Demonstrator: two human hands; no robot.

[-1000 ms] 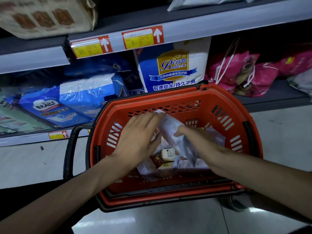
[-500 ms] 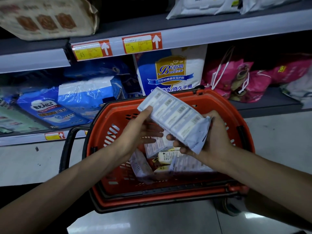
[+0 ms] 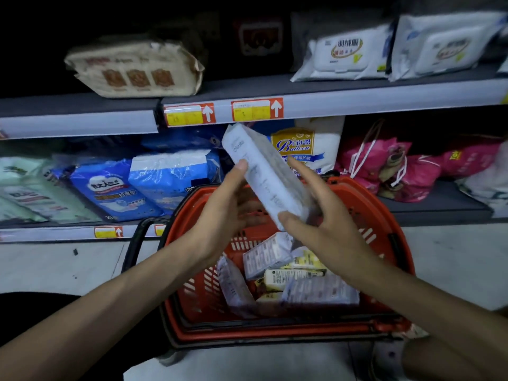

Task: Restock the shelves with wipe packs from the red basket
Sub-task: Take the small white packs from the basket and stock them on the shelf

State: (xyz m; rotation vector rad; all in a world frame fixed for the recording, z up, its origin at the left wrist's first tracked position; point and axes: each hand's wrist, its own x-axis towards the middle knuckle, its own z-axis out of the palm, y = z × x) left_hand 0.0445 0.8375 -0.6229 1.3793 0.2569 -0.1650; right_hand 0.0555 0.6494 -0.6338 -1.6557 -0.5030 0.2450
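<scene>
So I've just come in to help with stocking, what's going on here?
A person holds one long wipe pack tilted above the red basket, with the left hand at its upper side and the right hand round its lower end. More packs lie in the basket. The held pack is not yet on a shelf; white wipe packs sit on the upper shelf at the right.
</scene>
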